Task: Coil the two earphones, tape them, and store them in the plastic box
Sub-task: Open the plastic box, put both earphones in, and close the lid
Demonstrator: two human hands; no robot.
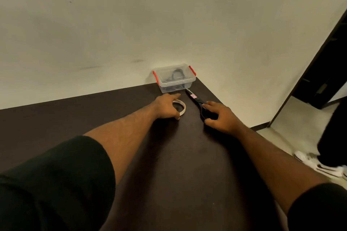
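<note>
Already, dark cable (177, 75), taken to be the earphones, can be seen coiled inside the plastic box (174, 78), whose lid looks shut between its red latches; whether both sets lie inside cannot be told. The box is set at the far corner of the dark counter (78, 118), against the wall. Just in front of it, the tape roll (180, 107) is touched by the left hand (166, 106), the fingers laid loosely around its rim, a firm hold not being plain. Beside it, the scissors (199, 102) are covered at the handles by the right hand (220, 116), its grip loose and spread. The storing step is judged done; tools are seemingly being set down, so little beyond releasing them should be called for
</note>
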